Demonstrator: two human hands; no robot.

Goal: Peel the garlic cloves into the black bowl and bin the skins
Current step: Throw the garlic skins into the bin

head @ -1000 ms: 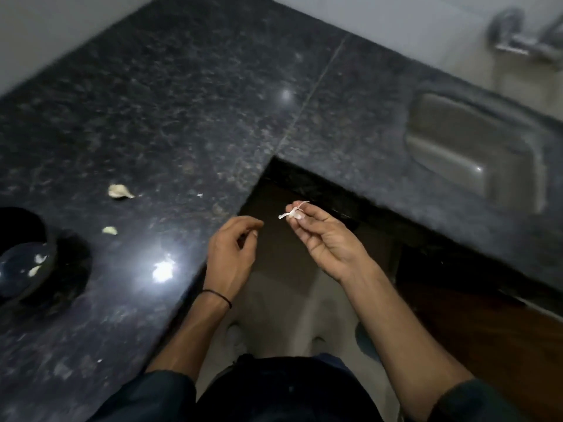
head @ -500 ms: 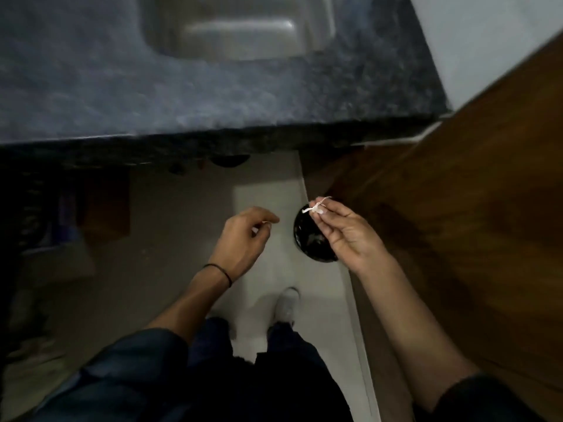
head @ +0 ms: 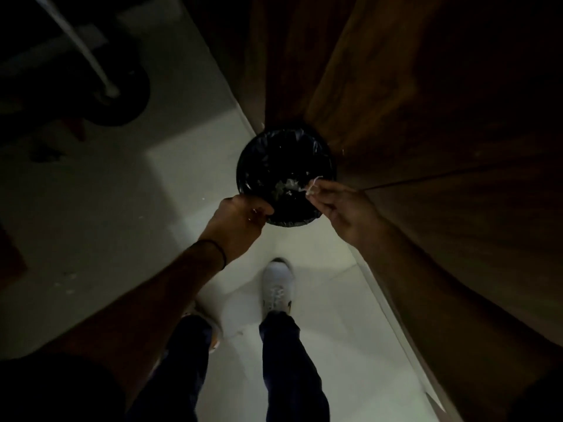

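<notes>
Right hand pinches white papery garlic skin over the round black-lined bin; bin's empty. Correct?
Not empty: the head view shows pale scraps lying in the round black-lined bin. The right hand does pinch the white papery garlic skin over it.

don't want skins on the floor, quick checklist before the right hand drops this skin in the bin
1. Nothing covers the bin: ok.
2. The garlic skin is pinched in the right hand: ok.
3. The skin is over the bin's mouth: ok, but near the right rim.
4. The left hand is out of the drop path, at the near left rim: ok.
5. Whether the left hand holds a clove or skin: cannot tell, too dark.
</notes>
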